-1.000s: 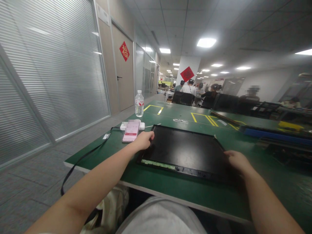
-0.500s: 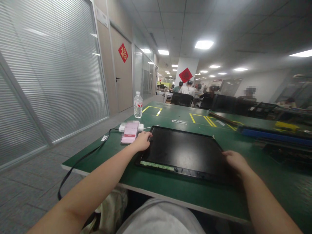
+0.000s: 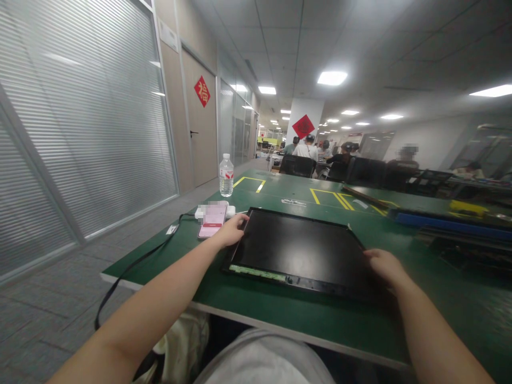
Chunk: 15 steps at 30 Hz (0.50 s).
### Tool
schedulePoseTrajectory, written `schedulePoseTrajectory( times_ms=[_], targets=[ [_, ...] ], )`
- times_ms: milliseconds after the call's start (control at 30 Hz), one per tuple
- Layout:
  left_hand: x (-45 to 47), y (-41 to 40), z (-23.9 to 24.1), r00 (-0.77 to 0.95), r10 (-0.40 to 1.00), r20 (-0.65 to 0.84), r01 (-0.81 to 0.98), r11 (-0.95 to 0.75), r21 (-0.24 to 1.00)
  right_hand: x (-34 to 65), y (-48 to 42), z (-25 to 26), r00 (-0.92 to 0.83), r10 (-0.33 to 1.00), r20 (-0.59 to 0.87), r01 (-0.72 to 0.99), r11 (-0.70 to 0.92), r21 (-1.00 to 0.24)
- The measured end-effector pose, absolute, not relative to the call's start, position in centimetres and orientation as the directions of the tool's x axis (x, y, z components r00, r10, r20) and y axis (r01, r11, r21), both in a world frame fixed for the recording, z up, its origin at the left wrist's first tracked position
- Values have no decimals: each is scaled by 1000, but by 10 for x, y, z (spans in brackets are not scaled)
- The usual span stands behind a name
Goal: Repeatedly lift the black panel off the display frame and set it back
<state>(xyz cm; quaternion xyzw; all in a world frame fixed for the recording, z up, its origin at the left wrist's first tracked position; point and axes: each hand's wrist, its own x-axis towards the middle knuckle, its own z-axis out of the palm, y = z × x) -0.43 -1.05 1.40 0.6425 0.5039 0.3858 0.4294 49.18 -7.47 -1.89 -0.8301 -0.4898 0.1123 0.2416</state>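
A black flat display panel (image 3: pixel 298 248) lies on the green tabletop in front of me. Along its near edge runs a narrow green strip (image 3: pixel 258 273) that looks like a circuit board. My left hand (image 3: pixel 234 229) grips the panel's left edge near the far corner, thumb and fingers closed on it. At the opposite side, my right hand (image 3: pixel 386 265) is closed on the right edge; its lower fingers are hidden. Just left of my left hand lies a phone (image 3: pixel 214 220) with a pink screen, against a white object (image 3: pixel 231 211).
A water bottle (image 3: pixel 226 176) stands beyond the phone. A black cable (image 3: pixel 140 258) hangs off the table's left edge. Yellow tape marks (image 3: pixel 316 196) cross the green table (image 3: pixel 256 306). On the right lie long blue (image 3: pixel 452 222) and dark parts. Several people sit farther back.
My left hand has shifted slightly left at the panel's edge. The right hand and the panel stay almost in place.
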Motion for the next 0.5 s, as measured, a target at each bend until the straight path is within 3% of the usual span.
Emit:
schedulePoseTrajectory(
  times_ms=[100,233,500],
  targets=[
    [0,-13,19,150,988,28,116,-46,992,493,-74,-21,495,868,48,754,-402,-519],
    [4,-14,23,45,999,-9,-20,10,1000,494,-74,-22,482,875,40,749,-388,-537],
    [5,-8,23,-121,991,-50,-115,37,993,493,-75,-22,458,887,60,772,-363,-522]
  ],
)
